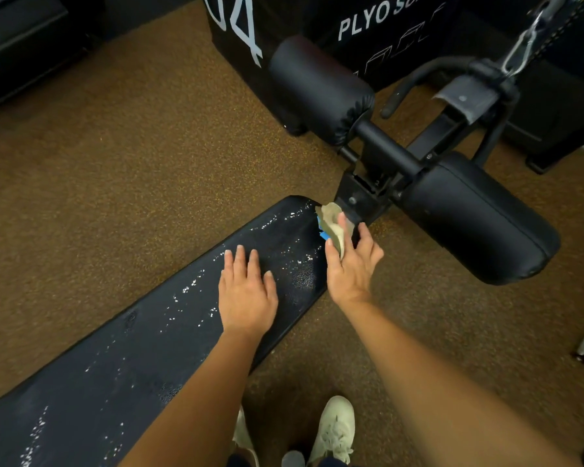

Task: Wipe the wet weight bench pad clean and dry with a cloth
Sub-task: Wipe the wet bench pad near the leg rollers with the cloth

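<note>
Found right grip [351, 267] curled round tan cloth [332, 224] at far end of bench [132, 352], by its right edge. Found left grip [246, 291] flat on bench just beside, fingers straight. Noted droplets [186, 290] scattered along bench surface.

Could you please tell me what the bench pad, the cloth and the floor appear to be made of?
The bench pad: probably black vinyl or leatherette, textured finish; water beads on it instead of soaking in. The cloth: soft tan fabric, perhaps microfibre, with a blue part; it crumples in folds. The floor: likely speckled rubber gym flooring, matt and grainy.
</note>
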`<state>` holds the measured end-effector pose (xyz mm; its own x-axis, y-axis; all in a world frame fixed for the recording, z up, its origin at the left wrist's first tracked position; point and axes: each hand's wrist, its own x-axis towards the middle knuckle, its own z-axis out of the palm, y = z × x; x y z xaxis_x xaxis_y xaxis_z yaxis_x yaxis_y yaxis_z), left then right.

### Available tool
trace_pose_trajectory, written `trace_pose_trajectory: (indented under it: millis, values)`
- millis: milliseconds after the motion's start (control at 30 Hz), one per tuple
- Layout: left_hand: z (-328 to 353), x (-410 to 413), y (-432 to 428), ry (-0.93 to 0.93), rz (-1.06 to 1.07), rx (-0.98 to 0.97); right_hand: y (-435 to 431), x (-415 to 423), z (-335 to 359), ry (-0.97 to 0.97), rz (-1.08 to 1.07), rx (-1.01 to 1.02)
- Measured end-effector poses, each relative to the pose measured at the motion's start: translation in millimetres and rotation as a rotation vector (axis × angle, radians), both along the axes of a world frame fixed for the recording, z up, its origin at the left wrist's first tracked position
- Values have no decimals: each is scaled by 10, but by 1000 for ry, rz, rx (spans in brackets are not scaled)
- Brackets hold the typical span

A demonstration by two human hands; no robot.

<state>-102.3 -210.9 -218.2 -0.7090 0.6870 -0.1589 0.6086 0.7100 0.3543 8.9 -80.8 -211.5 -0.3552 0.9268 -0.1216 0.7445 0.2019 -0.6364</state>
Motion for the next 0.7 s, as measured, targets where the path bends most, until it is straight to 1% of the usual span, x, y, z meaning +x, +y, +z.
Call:
trace_pose_trajectory:
  millis: [167, 267, 367, 467, 567, 700]
  values:
    - [-257, -21, -137, 81, -63, -79, -74, 13, -304, -273, 192, 94]
    - [-342, -3, -188, 102, -83, -79, -120, 20, -419, -393, 216, 194]
    - [-404, 14, -198, 116, -82, -66, -88, -35, -427, -403, 219, 276]
    - [-438, 26, -206, 126, -78, -56, -28, -83, -434, -388, 255, 248]
    - [-466, 31, -215, 155, -83, -61, -43, -112, -454, -454, 318, 267]
    - [-501, 47, -201, 188, -79, -66, -19, -4, -509, -411, 381, 362]
